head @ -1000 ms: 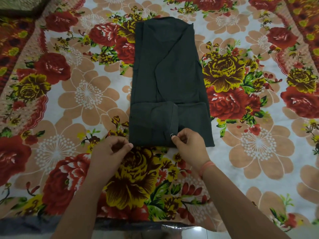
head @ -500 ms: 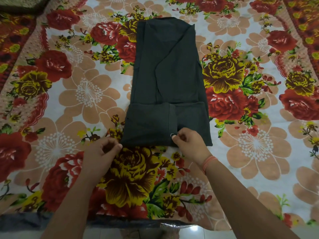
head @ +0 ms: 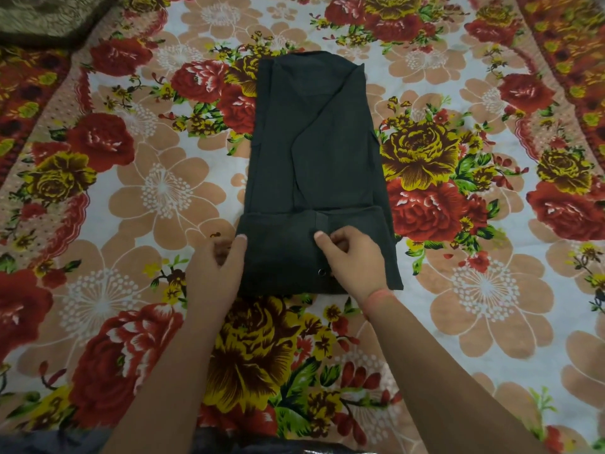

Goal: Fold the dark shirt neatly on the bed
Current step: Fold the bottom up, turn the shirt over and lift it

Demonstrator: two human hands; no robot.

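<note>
dark shirt (head: pixel 314 158) lies in the middle of the bed (head: pixel 163 191), folded to a narrow strip with the near hem turned up in a band. vs 0.5 s ago we see both hands moved up from the near edge onto that band. left hand (head: pixel 222 267) is at the band's left edge, fingers curled, thumb on the cloth, pinching the edge. right hand (head: pixel 353 257) is mid-band, fingers curled into the fabric, thumb by the placket. snap button (head: pixel 321 272) sits just left of it. orange wristband (head: pixel 379 294) on the right wrist. brown cloth (head: pixel 39 18) at the far-left corner.
</note>
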